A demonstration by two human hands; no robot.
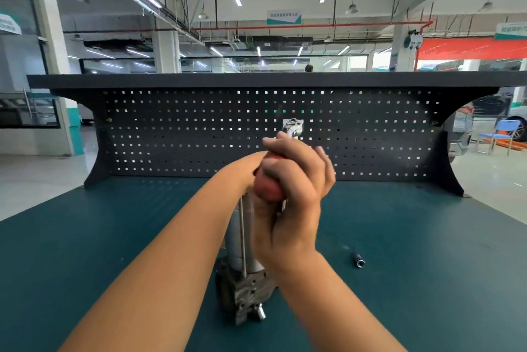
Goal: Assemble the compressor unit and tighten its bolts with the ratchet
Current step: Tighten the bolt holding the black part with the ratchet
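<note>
Compressor unit (245,289): is standing upright on the bench (114,237) at lower centre, tightening apparently under way and unfinished, right hand (296,180) fingers clenching the ratchet (266,187) above it, left hand (251,170) mostly hidden, grasp untellable, loose socket (359,262) lying lower right.

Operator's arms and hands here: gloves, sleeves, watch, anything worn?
Nothing worn shows. The left forearm and right forearm are bare to the frame edge: no sleeve, cuff or watch. The right hand has no glove or ring. The left hand is mostly hidden behind it, so cannot tell.
</note>
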